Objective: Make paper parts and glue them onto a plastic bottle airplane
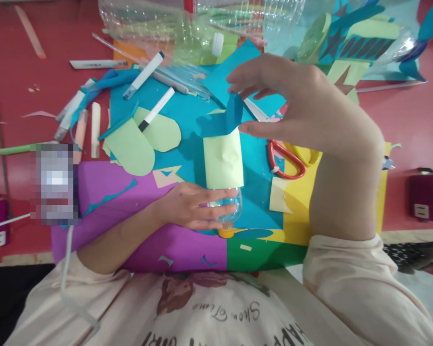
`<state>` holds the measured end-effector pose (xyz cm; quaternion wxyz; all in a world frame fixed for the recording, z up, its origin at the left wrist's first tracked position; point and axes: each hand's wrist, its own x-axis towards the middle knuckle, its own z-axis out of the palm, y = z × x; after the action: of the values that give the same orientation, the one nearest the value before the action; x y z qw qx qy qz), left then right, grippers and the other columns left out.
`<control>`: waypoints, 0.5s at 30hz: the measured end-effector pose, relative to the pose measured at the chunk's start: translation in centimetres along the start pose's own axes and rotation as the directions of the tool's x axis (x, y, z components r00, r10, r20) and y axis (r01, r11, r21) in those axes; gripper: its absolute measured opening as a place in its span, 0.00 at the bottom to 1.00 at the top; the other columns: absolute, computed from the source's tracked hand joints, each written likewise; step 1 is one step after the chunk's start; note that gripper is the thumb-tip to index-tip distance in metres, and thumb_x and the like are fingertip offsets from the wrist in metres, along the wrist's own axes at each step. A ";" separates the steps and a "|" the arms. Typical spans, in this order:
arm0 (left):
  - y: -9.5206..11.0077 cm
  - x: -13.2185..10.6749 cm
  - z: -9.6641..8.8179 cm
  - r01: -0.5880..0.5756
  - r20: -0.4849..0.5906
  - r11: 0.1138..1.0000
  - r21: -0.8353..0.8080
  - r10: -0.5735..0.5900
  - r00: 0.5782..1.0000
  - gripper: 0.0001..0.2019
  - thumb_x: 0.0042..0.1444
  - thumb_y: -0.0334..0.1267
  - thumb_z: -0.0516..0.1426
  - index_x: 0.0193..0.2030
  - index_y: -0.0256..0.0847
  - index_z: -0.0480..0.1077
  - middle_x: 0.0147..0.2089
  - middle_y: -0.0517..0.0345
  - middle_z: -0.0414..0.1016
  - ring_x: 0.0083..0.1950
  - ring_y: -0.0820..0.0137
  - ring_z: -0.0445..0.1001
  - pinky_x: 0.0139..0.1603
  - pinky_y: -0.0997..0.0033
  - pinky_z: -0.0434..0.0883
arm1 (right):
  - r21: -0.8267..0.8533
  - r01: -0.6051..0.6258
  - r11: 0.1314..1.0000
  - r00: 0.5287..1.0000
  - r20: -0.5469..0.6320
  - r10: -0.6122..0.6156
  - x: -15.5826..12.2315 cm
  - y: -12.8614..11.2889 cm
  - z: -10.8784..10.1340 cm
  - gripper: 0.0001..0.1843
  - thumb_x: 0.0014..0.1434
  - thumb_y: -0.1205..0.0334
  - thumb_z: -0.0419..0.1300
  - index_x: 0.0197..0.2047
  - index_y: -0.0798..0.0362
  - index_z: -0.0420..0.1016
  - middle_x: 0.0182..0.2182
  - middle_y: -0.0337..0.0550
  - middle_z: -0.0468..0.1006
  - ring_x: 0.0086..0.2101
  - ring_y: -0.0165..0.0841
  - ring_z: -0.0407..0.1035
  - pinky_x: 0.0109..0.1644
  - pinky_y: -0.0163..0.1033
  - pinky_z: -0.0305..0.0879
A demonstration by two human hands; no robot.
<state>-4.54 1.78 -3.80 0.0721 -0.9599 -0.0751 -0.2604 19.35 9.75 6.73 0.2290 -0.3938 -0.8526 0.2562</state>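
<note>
A small clear plastic bottle (234, 205) with a yellow cap (226, 233) lies with its cap toward me. Pale green paper (223, 161) is wrapped around its body. My left hand (205, 206) holds the bottle near its neck, the fingers laid across it. At the far end, blue paper pieces (234, 114) stick out, one upright and one spread to the left. My right hand (285, 96) is raised just beside them, with thumb and fingers apart. Whether its fingertips touch the blue paper, I cannot tell.
Red-handled scissors (286, 161) lie right of the bottle. Green rounded cutouts (135, 149), a marker (157, 109) and several more markers lie left. A large clear plastic bottle (147, 19) stretches across the back. A blurred-out device (56, 185) with a white cable sits left.
</note>
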 end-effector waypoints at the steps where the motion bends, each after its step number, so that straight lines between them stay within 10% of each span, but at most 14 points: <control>1: 0.0 -0.1 0.1 0.003 0.005 1.000 0.011 -0.003 1.000 0.24 0.57 0.20 0.50 0.55 0.45 0.70 0.59 0.72 0.74 0.61 0.86 0.70 0.68 0.82 0.61 | 0.002 -0.001 1.000 1.000 0.000 0.001 0.0 0.0 0.1 0.20 0.55 0.63 0.62 0.51 0.44 0.71 0.49 0.40 0.78 0.48 0.40 0.73 0.51 0.44 0.74; 15: -0.2 -0.1 -0.1 -0.033 0.025 0.997 0.064 0.032 0.999 0.25 0.57 0.22 0.49 0.59 0.46 0.68 0.58 0.72 0.76 0.60 0.86 0.70 0.64 0.87 0.64 | -0.047 -0.056 0.997 0.998 -0.046 0.054 0.2 0.4 0.6 0.17 0.55 0.68 0.59 0.50 0.57 0.71 0.40 0.45 0.78 0.41 0.35 0.74 0.46 0.42 0.72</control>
<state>-4.71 1.94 -3.79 0.1062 -0.9612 -0.0686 -0.2453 19.13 10.02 6.08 0.2311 -0.4280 -0.8421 0.2328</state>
